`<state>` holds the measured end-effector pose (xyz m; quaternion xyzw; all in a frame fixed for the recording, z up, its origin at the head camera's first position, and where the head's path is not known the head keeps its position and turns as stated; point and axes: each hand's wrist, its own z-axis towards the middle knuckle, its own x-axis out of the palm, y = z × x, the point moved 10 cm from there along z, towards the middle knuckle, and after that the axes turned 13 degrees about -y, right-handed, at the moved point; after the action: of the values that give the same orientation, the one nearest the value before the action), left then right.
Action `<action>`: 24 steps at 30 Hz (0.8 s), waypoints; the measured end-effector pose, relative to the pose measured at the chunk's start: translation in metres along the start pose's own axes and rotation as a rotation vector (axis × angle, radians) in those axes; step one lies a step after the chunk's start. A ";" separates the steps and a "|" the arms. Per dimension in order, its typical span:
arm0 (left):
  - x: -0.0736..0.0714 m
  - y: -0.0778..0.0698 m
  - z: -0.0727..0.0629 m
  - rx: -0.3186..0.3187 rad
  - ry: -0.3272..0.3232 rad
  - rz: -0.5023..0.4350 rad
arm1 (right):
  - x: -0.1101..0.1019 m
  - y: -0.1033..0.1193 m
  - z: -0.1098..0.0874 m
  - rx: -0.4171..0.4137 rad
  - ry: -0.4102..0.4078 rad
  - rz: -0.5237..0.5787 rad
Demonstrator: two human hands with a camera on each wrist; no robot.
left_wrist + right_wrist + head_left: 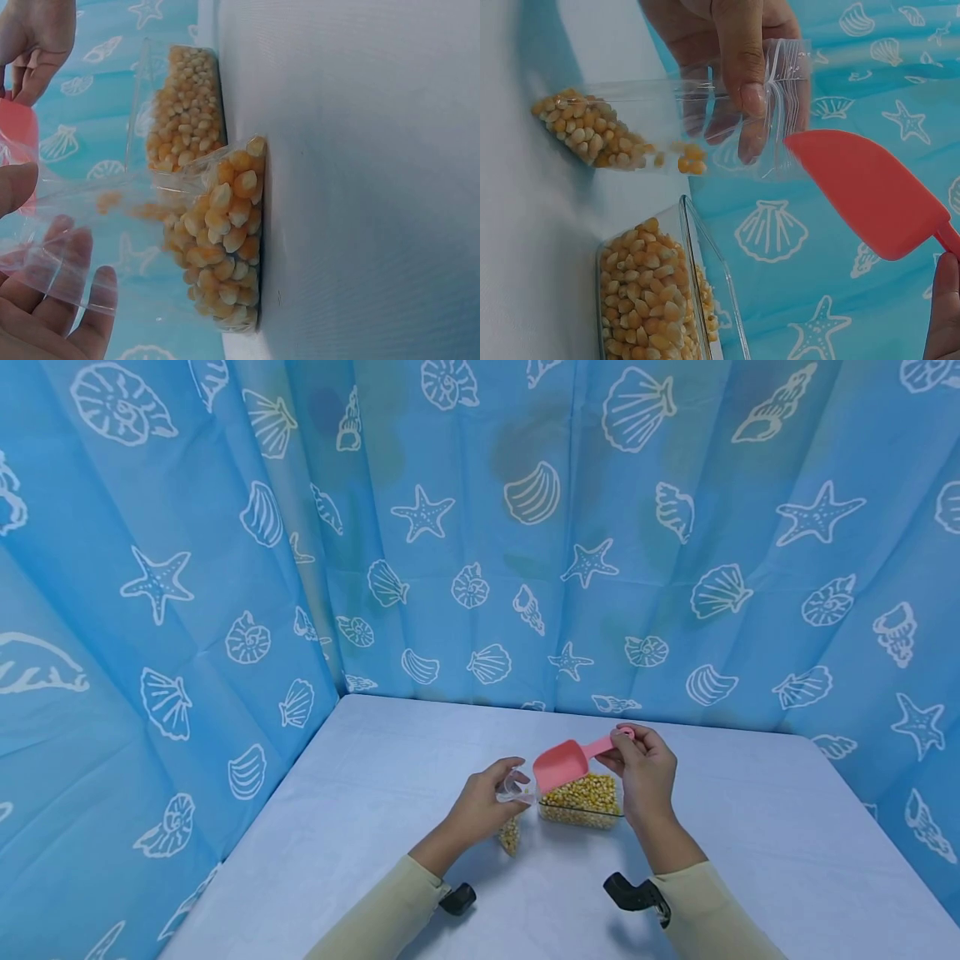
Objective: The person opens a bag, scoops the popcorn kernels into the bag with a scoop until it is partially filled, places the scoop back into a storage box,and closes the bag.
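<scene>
My left hand [483, 797] holds a clear zip bag [641, 91] near its top, thumb on one side and fingers on the other. Corn kernels [225, 247] fill the bag's lower part, and a few blurred ones are in mid-fall inside it. My right hand [648, 772] pinches the handle of a pink scoop [561, 766], which is tilted with its front edge at the bag's mouth. Whether kernels remain in the scoop is hidden in the right wrist view. Below the scoop stands a clear rectangular container [581, 818] holding many corn kernels [645, 292].
A white-covered table [360, 760] carries the bag and the container, which stand close together. Blue curtains [480, 543] with white shell and starfish prints hang behind and at the sides. Black wrist mounts [630, 893] stick out from both sleeves.
</scene>
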<state>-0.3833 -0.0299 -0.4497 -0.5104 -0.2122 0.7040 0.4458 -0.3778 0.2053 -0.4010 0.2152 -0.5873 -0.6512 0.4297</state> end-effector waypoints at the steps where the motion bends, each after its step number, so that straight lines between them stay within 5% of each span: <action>1: 0.000 0.000 0.000 0.002 -0.001 -0.002 | 0.000 0.000 0.000 0.001 -0.001 -0.004; 16: -0.009 0.002 0.004 -0.017 -0.048 -0.052 | -0.030 -0.017 0.016 0.130 -0.050 0.036; 24: -0.002 0.001 0.001 -0.020 0.006 -0.109 | -0.058 -0.043 0.027 0.160 -0.104 -0.064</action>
<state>-0.3847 -0.0314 -0.4489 -0.5048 -0.2454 0.6750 0.4789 -0.3804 0.2654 -0.4487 0.2331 -0.6518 -0.6259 0.3592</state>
